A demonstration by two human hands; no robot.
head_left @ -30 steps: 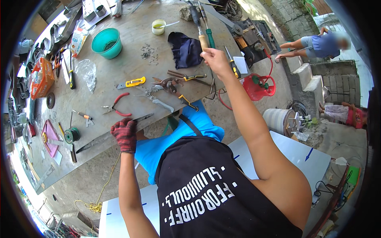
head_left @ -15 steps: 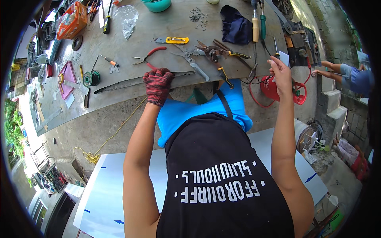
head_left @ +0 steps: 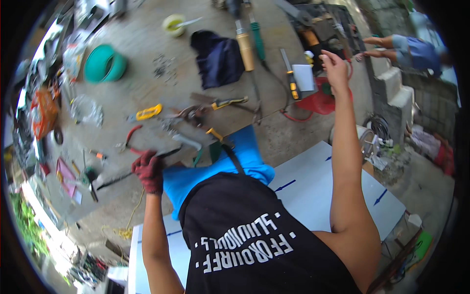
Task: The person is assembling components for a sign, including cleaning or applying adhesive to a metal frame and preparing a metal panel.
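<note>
Showing 2 hands at a metal workbench (head_left: 139, 90), seen from the wearer's head, with slight motion blur. The left hand (head_left: 148, 171), in a red-and-black knitted glove, lies at the bench's near edge across a long dark strip (head_left: 116, 181). The strip passes beneath the curled fingers and emerges on 2 sides: a longer length to the left, a shorter one to the right. Whether these fingers clench the strip or merely press upon it cannot be told, the knuckles hiding the contact. Red-handled pliers (head_left: 131, 134) lie just beyond the glove; a yellow utility knife (head_left: 148, 112) lies farther in.

The bare right hand (head_left: 337, 72) is raised at the right, well apart from the strip. Its fingers are loosely bent; whether they pinch anything small cannot be told. Nearest in view are a white card (head_left: 303, 77) and, just beside it, a yellow-and-black screwdriver (head_left: 293, 84). Farther left are 2 handled tools, 1 wooden (head_left: 246, 51) and 1 green (head_left: 257, 39), beside a dark cloth (head_left: 215, 61).
</note>
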